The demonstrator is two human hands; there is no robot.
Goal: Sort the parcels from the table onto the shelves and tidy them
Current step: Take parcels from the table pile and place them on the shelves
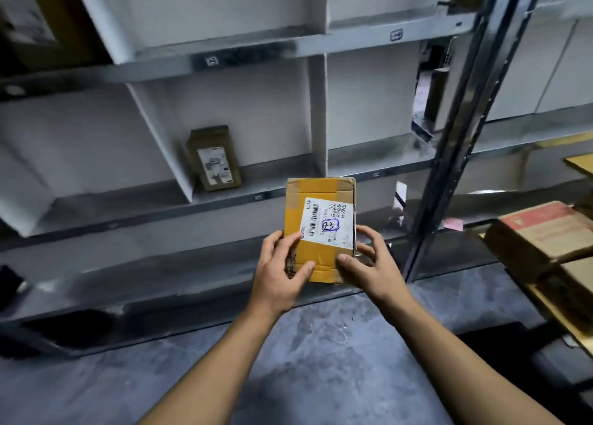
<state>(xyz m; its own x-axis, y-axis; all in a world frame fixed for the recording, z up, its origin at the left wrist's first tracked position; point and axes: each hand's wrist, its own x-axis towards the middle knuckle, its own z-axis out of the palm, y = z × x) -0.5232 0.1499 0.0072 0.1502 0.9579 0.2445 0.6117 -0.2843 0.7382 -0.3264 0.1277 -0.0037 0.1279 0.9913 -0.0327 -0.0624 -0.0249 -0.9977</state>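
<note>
Both hands hold one cardboard parcel up in front of the shelves, mid-frame, in the air, not touching any shelf. Left hand grips its lower left edge, thumb laid across the front, fingers wrapped at the side. Right hand grips the lower right corner, thumb pressed on the front, fingers curled round the right edge. Parcel upright, front face toward the camera, crossed by yellow tape. White label on the front with barcode, QR code and a handwritten 23 ringed in blue. Behind it, grey metal shelves with white dividers. One small parcel stands upright on a shelf up and left of the held one, just beside a slanted divider, label facing out, well apart from the hands. Dark metal post runs up on the right. Further right, brown boxes stacked at the frame edge, partly blurred. Grey floor below the forearms
</note>
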